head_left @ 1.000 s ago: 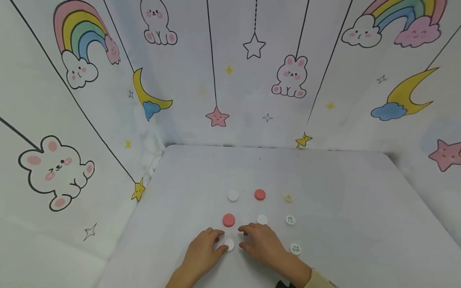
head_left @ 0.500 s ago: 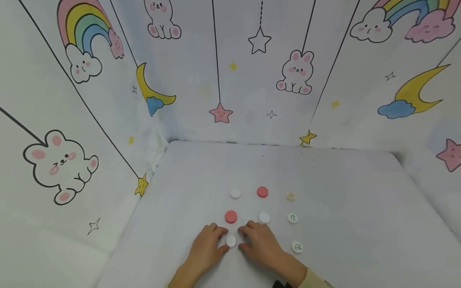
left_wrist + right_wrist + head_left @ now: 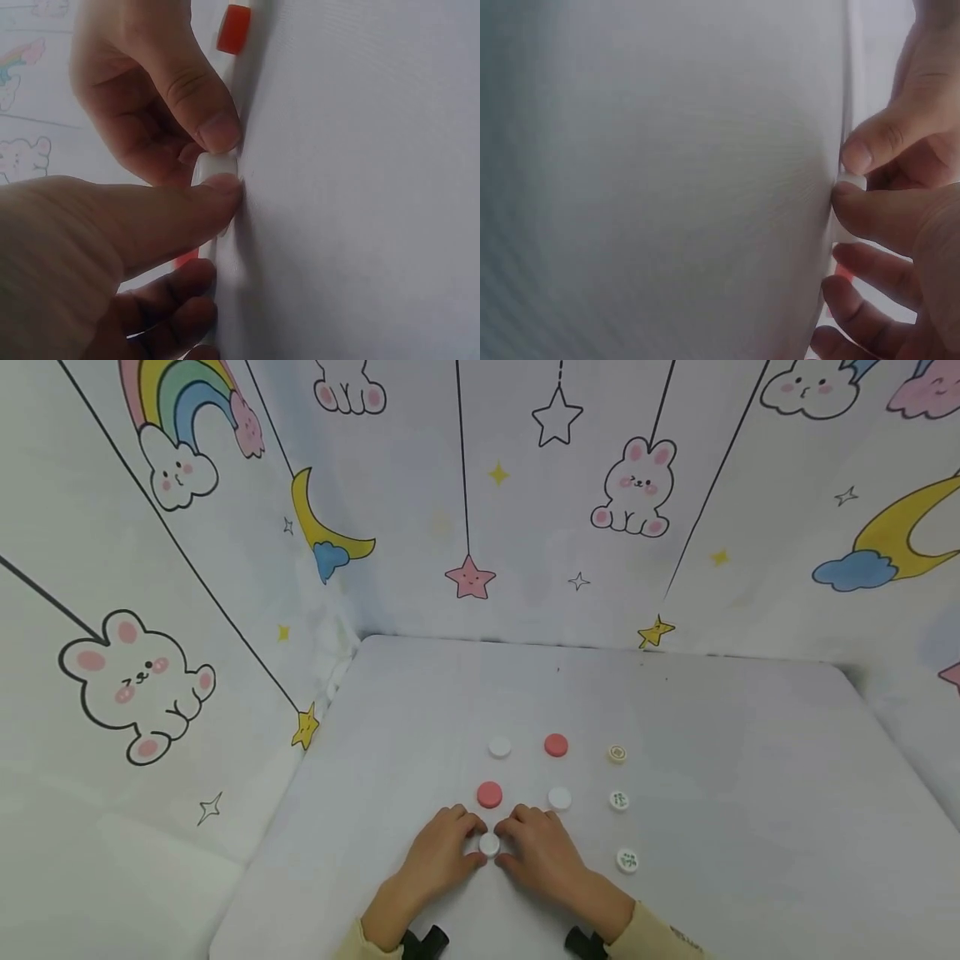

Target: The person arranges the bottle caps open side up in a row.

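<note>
A white bottle cap (image 3: 489,845) lies on the white table between my two hands. My left hand (image 3: 438,852) curls thumb and forefinger around its left side. From the other side, my right hand (image 3: 543,853) does the same. Seen in the left wrist view, the left thumb lies against the side of the white cap (image 3: 215,166), beside the right thumb. In the right wrist view, the cap (image 3: 853,181) shows only in part between the thumbs. A red cap (image 3: 490,794) sits just beyond the fingertips, and another white cap (image 3: 559,798) is beyond the right hand.
Farther back lie a white cap (image 3: 499,747) and a red cap (image 3: 556,744). A column to the right has a yellowish cap (image 3: 617,753) and two white caps with green print, one mid-column (image 3: 618,801), one nearest (image 3: 627,861). A cartoon-printed cloth (image 3: 525,527) surrounds the table.
Both hands have drawn closer together around the near white cap, their thumbs and forefingers now at its sides. The head view has tilted up less, so the table appears higher.
</note>
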`<state>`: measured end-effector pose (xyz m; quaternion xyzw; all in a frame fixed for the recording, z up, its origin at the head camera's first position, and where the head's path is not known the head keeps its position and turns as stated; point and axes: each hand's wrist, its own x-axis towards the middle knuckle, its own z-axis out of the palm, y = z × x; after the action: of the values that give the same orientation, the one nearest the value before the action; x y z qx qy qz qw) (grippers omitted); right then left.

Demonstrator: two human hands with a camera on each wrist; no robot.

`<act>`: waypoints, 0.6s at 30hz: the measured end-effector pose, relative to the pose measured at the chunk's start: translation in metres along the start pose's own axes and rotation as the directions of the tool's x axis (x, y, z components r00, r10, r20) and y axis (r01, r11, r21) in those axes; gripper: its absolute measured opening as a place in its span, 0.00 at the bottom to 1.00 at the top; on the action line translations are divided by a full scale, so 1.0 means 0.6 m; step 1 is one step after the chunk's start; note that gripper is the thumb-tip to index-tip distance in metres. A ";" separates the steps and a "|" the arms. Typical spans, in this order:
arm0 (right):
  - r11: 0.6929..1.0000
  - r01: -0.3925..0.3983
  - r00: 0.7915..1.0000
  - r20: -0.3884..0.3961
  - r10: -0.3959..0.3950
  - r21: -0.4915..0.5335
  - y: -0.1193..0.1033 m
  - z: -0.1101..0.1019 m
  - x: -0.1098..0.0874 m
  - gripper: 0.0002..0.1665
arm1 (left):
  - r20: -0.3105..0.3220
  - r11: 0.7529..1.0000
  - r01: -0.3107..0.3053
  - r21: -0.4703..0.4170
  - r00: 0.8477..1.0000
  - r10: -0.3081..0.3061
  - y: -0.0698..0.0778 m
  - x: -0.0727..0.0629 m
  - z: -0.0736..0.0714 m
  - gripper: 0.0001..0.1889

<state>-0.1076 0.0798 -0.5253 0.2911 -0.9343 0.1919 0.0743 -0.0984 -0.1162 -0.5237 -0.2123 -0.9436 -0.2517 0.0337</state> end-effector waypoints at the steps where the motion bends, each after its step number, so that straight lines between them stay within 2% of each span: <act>1: 1.000 0.002 1.000 -0.001 -0.002 0.001 -0.001 0.001 0.001 0.19 | 0.003 1.000 -0.003 -0.006 1.000 0.003 0.000 0.000 -0.002 0.17; 6: 1.000 0.004 1.000 0.009 -0.004 -0.005 -0.005 0.005 0.006 0.18 | 0.021 0.999 -0.013 -0.036 1.000 0.014 -0.004 0.000 -0.005 0.17; 13: 1.000 -0.017 0.999 0.031 0.017 -0.024 -0.008 0.003 0.012 0.18 | 0.052 0.999 0.022 -0.037 0.998 -0.020 -0.010 0.004 0.001 0.15; 18: 1.000 -0.019 0.999 0.032 0.020 -0.006 -0.009 0.002 0.014 0.17 | 0.051 0.997 0.044 -0.057 0.998 -0.041 -0.011 0.005 0.001 0.14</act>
<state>-0.1115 0.0708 -0.5223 0.2847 -0.9387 0.1851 0.0584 -0.1039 -0.1199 -0.5267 -0.1995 -0.9407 -0.2745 -0.0014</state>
